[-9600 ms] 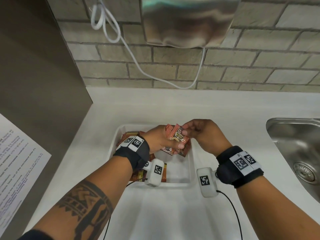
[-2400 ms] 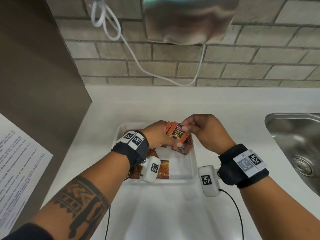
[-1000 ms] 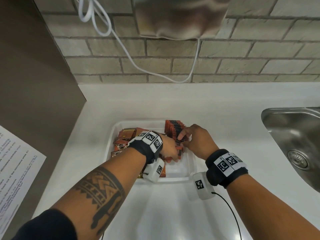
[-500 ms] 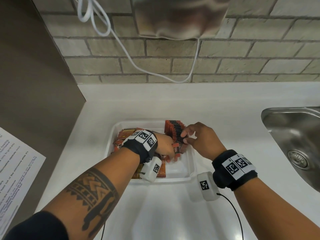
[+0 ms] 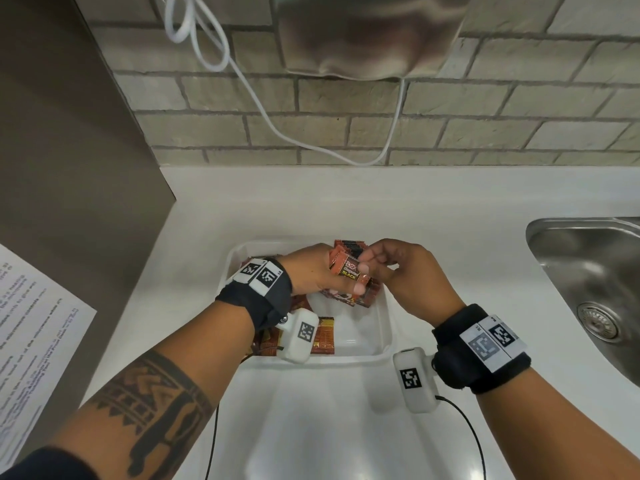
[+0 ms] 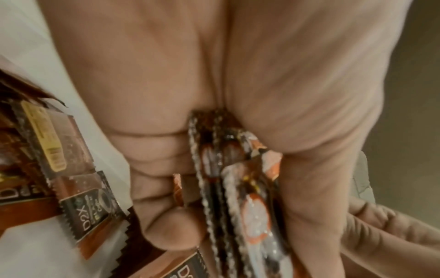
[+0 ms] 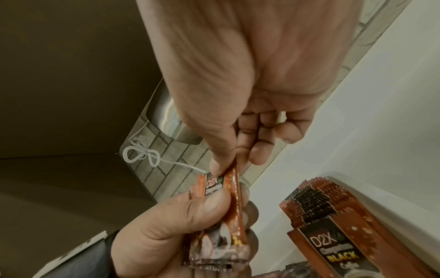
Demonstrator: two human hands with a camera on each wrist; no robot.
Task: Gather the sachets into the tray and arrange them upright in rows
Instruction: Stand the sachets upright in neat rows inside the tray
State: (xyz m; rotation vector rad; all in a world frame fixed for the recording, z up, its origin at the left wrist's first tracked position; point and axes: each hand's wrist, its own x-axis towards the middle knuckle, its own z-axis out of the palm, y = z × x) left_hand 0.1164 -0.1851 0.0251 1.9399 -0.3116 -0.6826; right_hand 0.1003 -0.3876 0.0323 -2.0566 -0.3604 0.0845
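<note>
Above the white tray (image 5: 381,355) my left hand (image 5: 311,275) grips a small stack of orange-brown coffee sachets (image 5: 348,271), thumb across their front. In the left wrist view the held sachets (image 6: 228,180) sit edge-on between my fingers (image 6: 152,175) and palm. My right hand (image 5: 398,271) pinches the top edge of the held stack (image 7: 226,190) between thumb and forefinger. A row of upright sachets (image 5: 349,244) stands at the tray's far right (image 7: 316,205). Loose sachets (image 5: 320,337) lie flat in the tray's left half (image 6: 78,205), partly hidden by my left wrist.
The tray sits on a white counter (image 5: 450,216) against a brick wall. A steel sink (image 5: 595,271) lies to the right. A metal dispenser (image 5: 363,36) with a white cable (image 5: 263,112) hangs on the wall. A printed sheet (image 5: 31,323) is on the left panel.
Both hands have risen from the upright row in the tray. The left hand now holds a stack of sachets above the tray and the right hand pinches its top.
</note>
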